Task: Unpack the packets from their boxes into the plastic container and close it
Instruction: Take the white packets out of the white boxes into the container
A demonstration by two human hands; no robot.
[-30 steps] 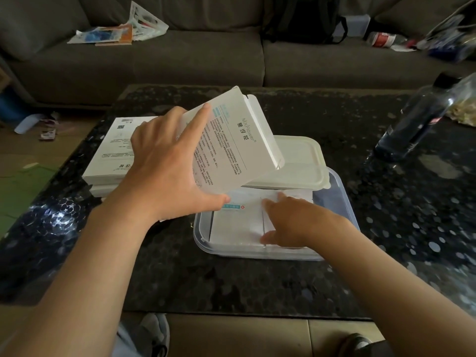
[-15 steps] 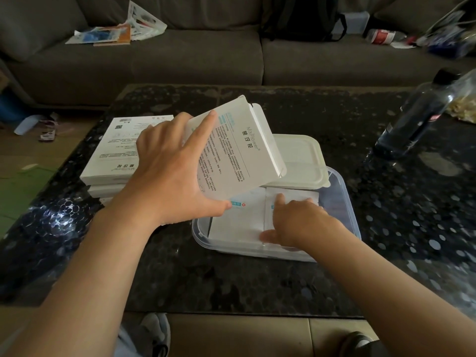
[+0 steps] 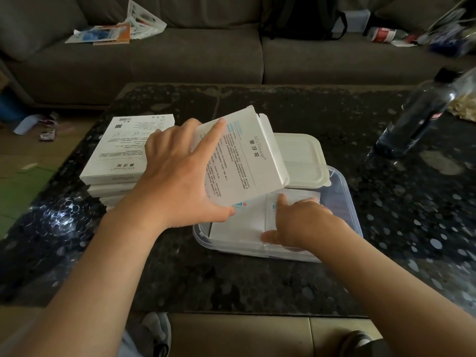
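1. Since a second ago, the box (image 3: 244, 161) has dropped a little and drifted right over the container (image 3: 346, 194). The right-hand packet has been slid nearer the right wall.
2. Left hand (image 3: 177, 181): it grips the box, fingers spread on the printed face and thumb hooked under the low edge. The box is tilted, its opened flap end up and away from the person. I cannot tell whether anything is left inside.
3. Right hand (image 3: 301, 222): it lies flat inside the container, index finger straight and thumb out to the left, pressing on the packets (image 3: 237, 228). It holds nothing. The two hands are near each other but not touching.
4. Packets: at least two lie flat in the container, side by side or slightly overlapped. The exact overlap is hidden under the hand.
5. Lid (image 3: 298, 155): it is off, resting on the table (image 3: 231, 279) with its near edge lying over the container's far rim, just behind the box.
6. Stack (image 3: 128, 148): more boxes are piled to the left of the container, so I judge the unpacking only partly done.
7. Risks, as I judge them:
   - The box's far corner is close to the lid, so a careless swing could knock the lid off the rim.
   - Packets left overlapped or riding up a wall may stop the lid from seating.
   - With the open end up, tipping the box the wrong way could spill any contents outside the container.
8. Bottle (image 3: 422, 117): it stands well apart on the right and is no hazard now.
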